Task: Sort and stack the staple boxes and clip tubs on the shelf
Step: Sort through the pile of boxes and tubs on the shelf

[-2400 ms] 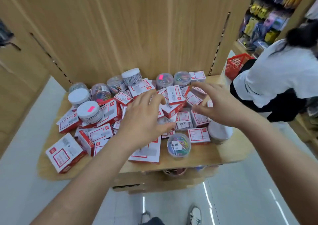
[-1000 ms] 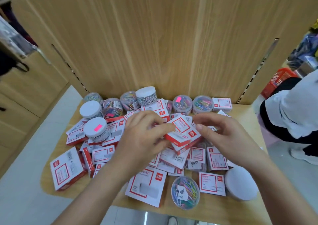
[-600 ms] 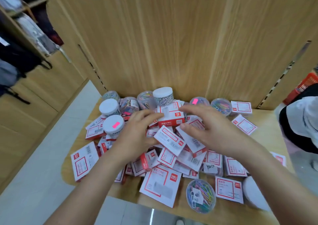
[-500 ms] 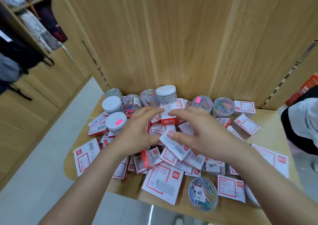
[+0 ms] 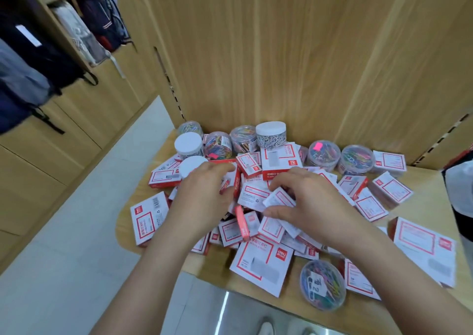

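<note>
One clip tub (image 5: 322, 284) of coloured clips at near edge of shelf (image 5: 425, 181), paper tag on lid; staple boxes (image 5: 261, 265) heaped mid-shelf, overlapping, too many to count; right hand (image 5: 317, 201) grip pinching small staple box (image 5: 279, 199), thumb under, forefinger over; left hand (image 5: 202, 201) fingers curled into heap, cannot tell what grip holds; eight back-row tubs (image 5: 243, 136) along wooden panel (image 5: 281, 53), three white-lidded.

Bright, even light; blurred, warped edges
</note>
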`<action>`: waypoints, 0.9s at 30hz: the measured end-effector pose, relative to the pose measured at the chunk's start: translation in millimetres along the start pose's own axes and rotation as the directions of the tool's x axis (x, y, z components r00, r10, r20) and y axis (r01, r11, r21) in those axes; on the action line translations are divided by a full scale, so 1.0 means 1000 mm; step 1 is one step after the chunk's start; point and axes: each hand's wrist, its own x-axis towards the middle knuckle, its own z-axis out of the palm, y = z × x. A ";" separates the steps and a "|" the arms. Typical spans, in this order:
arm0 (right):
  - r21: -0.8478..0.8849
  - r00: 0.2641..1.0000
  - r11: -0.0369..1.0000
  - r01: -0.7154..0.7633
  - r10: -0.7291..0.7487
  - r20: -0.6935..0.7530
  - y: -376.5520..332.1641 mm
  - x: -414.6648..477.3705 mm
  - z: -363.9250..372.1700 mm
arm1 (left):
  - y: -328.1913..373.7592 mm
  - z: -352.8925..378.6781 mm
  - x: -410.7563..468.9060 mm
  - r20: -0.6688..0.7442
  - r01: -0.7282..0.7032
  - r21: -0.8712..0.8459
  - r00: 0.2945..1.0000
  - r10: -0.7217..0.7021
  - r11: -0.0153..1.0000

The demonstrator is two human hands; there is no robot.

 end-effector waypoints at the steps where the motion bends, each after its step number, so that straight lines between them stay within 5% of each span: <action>1: 0.050 1.000 0.999 -0.017 0.018 -0.020 0.001 0.000 0.000 | -0.003 -0.003 -0.003 -0.029 0.006 0.038 1.000 -0.004 0.999; 5: 0.405 0.969 0.905 -0.130 0.203 -0.143 0.010 -0.001 -0.006 | -0.012 -0.002 -0.017 0.056 -0.037 0.237 0.998 0.024 0.971; 8: 0.643 0.962 0.743 -0.186 0.270 -0.034 0.015 -0.009 -0.018 | -0.017 0.006 -0.022 0.059 -0.080 0.304 0.996 0.065 0.949; 16: 0.453 0.986 0.876 -0.166 0.150 0.070 0.017 -0.015 -0.013 | -0.028 0.015 -0.022 -0.160 -0.129 0.164 0.975 0.155 0.978; 19: 0.583 0.980 0.791 -0.186 0.188 0.058 0.012 -0.017 -0.016 | -0.021 -0.004 -0.025 -0.373 -0.123 -0.123 0.925 0.069 0.985; 20: 0.643 0.978 0.744 -0.182 0.203 0.042 0.008 -0.018 -0.017 | -0.014 -0.012 -0.026 -0.376 -0.074 -0.349 0.924 -0.067 0.934; 22: 0.730 0.971 0.659 -0.182 0.235 0.030 0.001 -0.017 -0.019 | 0.004 -0.024 -0.026 -0.145 0.041 -0.804 0.954 -0.262 0.594; 24: 0.801 0.964 0.568 -0.188 0.264 0.039 -0.004 -0.017 -0.019 | 0.015 -0.026 -0.026 0.071 0.147 -0.943 0.966 -0.248 0.300; 27: 0.873 0.963 0.452 -0.184 0.260 0.069 -0.008 -0.019 -0.024 | 0.026 -0.021 -0.023 0.157 0.206 -0.947 0.966 -0.206 0.245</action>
